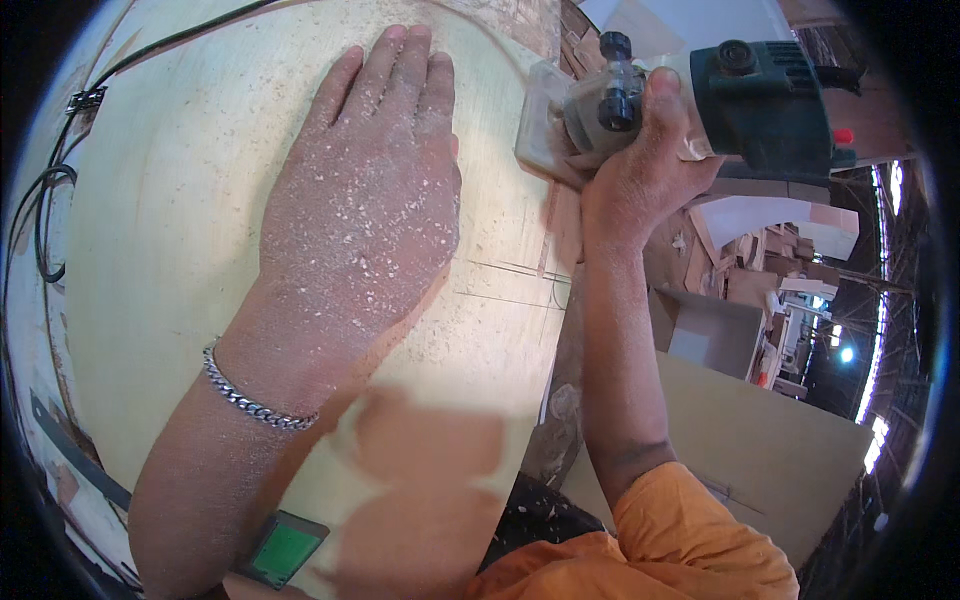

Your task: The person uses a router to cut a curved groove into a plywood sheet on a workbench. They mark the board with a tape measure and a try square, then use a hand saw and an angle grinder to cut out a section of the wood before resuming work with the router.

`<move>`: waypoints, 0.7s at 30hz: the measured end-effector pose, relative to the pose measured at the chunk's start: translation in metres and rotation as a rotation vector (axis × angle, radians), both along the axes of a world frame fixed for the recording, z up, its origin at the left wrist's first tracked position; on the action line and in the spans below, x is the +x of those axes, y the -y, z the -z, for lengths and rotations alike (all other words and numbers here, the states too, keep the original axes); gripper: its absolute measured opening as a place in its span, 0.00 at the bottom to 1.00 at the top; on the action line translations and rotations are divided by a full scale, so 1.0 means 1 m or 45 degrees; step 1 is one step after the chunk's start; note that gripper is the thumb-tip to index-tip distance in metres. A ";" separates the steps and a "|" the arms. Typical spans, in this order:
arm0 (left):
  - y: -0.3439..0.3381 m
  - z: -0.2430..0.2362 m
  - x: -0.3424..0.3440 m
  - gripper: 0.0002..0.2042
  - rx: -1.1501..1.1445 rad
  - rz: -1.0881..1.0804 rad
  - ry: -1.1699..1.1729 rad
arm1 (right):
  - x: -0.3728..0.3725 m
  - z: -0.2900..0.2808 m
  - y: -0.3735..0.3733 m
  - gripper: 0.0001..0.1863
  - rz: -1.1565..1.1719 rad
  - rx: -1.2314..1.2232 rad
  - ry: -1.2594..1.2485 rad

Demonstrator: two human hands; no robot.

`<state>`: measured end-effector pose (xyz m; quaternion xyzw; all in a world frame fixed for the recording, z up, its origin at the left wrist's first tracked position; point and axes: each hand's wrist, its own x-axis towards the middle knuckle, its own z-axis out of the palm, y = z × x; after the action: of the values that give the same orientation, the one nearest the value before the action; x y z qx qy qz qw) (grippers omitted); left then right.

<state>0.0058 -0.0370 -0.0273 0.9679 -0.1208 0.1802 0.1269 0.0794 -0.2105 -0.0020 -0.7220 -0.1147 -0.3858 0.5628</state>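
Observation:
A pale wooden board (pixel 180 230) lies under my left hand (pixel 365 190), which rests flat on it with the fingers stretched out. Wood chips and dust cover the back of that hand, and a chain bracelet (pixel 250 405) circles the wrist. My right hand (pixel 645 175) is wrapped round the body of a trim router (pixel 760 105), dark green with a clear base. The router lies on its side, its base (pixel 545 120) against the board's right edge. Its cutter is hidden. Dark pencil lines (pixel 510 280) mark the board near that edge.
A black cable (pixel 45 225) loops along the far left. Near my left forearm lies a small green-faced object (pixel 285 548), beside a dark flat strip (pixel 75 450). Another board (pixel 760 440) stands at the lower right, with wooden pieces (pixel 740 300) piled beyond it.

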 end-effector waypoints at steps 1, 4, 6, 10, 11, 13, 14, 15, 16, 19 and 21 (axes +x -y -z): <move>-0.002 -0.001 -0.001 0.23 -0.006 -0.007 -0.004 | 0.000 -0.003 -0.001 0.28 0.003 -0.018 -0.039; 0.001 -0.002 -0.002 0.23 -0.047 -0.003 -0.014 | 0.004 -0.001 0.003 0.28 0.038 -0.035 -0.048; 0.000 -0.005 -0.003 0.23 -0.055 -0.003 -0.028 | 0.008 0.002 0.006 0.26 0.103 -0.086 -0.019; -0.002 -0.003 -0.002 0.24 -0.041 -0.006 -0.051 | 0.014 0.005 0.008 0.23 0.035 -0.065 -0.005; -0.001 -0.003 -0.001 0.24 -0.034 -0.011 -0.046 | 0.016 0.005 0.009 0.22 0.030 -0.053 0.022; 0.000 -0.002 -0.001 0.23 -0.020 -0.018 -0.035 | 0.022 0.007 0.011 0.20 0.023 -0.032 0.076; -0.001 -0.002 -0.001 0.23 -0.022 -0.021 -0.035 | 0.023 0.006 0.012 0.20 0.023 -0.055 0.047; -0.001 -0.001 -0.001 0.23 -0.023 -0.023 -0.035 | 0.023 0.006 0.013 0.20 0.024 -0.078 0.018; -0.002 -0.001 -0.001 0.23 -0.024 -0.025 -0.035 | 0.024 0.006 0.015 0.19 0.026 -0.101 -0.012; -0.003 -0.001 -0.001 0.23 -0.028 -0.022 -0.015 | 0.028 0.005 0.013 0.19 0.001 -0.055 -0.006; -0.001 0.002 0.001 0.24 -0.034 -0.044 0.046 | 0.030 0.004 0.011 0.19 -0.009 -0.049 0.052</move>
<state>0.0063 -0.0360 -0.0289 0.9646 -0.1040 0.2015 0.1346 0.1091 -0.2217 -0.0061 -0.7243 -0.1360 -0.3963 0.5476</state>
